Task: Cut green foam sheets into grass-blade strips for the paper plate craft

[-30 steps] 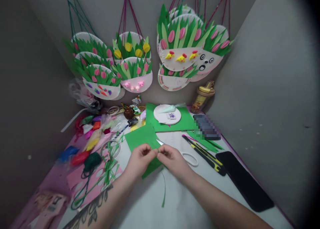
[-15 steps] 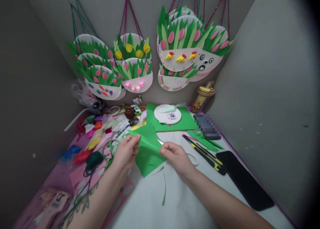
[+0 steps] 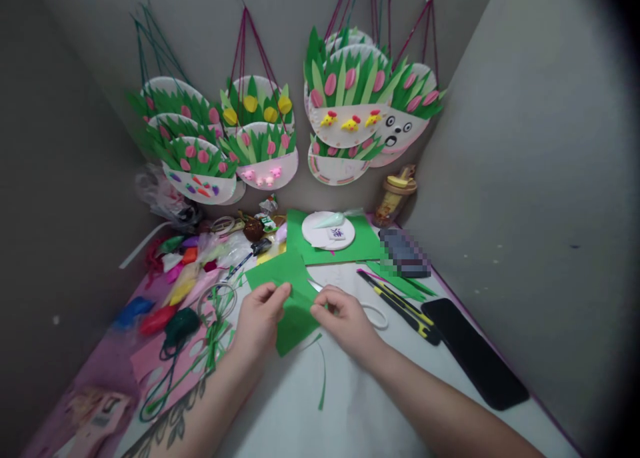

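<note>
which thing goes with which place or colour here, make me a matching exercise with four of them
1 scissors
2 front green sheet
3 white plate
4 cup

A lying on the back green paper
B partly hidden by the right hand
C yellow at the top
D under the left hand's fingertips

Pairs: 1-B, 2-D, 3-A, 4-C

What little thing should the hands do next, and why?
Maybe the right hand should nudge the white-handled scissors a bit farther away. Their blade tip pokes out right beside its fingers, and the left hand is close by too, over the green paper.
</note>
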The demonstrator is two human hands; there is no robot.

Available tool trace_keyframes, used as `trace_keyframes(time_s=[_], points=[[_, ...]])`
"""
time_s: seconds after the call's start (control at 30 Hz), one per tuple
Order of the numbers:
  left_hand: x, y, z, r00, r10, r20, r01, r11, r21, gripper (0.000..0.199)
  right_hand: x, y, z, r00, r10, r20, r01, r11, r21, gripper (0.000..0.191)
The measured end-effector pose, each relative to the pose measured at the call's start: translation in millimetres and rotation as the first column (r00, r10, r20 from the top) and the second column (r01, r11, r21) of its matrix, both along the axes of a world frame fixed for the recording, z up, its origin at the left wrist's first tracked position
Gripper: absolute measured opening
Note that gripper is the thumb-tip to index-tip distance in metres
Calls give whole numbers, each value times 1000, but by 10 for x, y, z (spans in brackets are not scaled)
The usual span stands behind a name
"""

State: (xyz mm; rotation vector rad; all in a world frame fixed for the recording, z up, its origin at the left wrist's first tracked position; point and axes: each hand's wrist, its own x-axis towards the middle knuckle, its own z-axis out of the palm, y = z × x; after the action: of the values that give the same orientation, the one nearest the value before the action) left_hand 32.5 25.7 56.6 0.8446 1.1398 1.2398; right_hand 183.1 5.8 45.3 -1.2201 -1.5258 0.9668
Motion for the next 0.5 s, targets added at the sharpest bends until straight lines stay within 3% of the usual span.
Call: trace_keyframes(time_s=[0.17,0.3,0.37,0.4,0.5], points=[[-205,165,155,991,106,83,-106,994,-2,34,175,75,163,999,-33,44,31,998,51,16],[-374,280,297,966,199,166,-207,978,33,34,875,244,383,944,-226,240,203,972,115,16],[-384,275,334,974,174,147,-181,983,36,34,1359,302,435,821,-351,450,340,934,108,17],[-367,258,338,981,149,128,-153,988,29,35,1588,320,430,729,-356,585,391,918,70,17],[-275,198,297,996,67,61,-67,998,-5,38,2082,351,298,499,-168,850,443,892,-84,17]])
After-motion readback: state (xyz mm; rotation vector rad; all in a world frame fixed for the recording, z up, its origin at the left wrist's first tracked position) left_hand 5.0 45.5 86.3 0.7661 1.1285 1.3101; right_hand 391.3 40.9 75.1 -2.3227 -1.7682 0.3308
